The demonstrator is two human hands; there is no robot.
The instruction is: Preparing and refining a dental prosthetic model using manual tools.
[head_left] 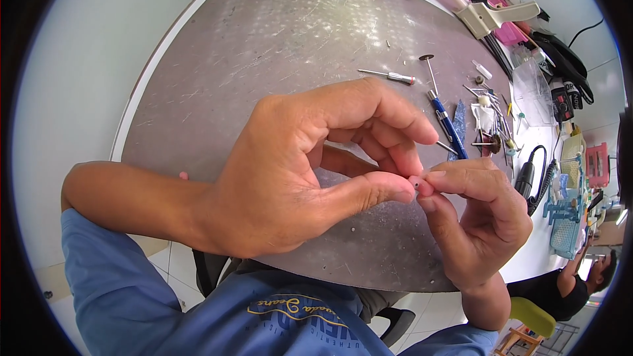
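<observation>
A tiny pale piece with a dark dot is pinched where my two hands meet, over the near right part of the grey-brown table. My left hand arches over from the left. Its thumb tip presses against the piece from the left, fingers curled behind and the index finger held off it. From the right, my right hand closes thumb and forefinger on the piece. Fingertips cover most of it, so its exact kind does not show.
Beyond my hands lie a small screwdriver, a disc on a shank and a blue pen. Several rotary bits and a black handpiece are to the right. A person in black sits at lower right.
</observation>
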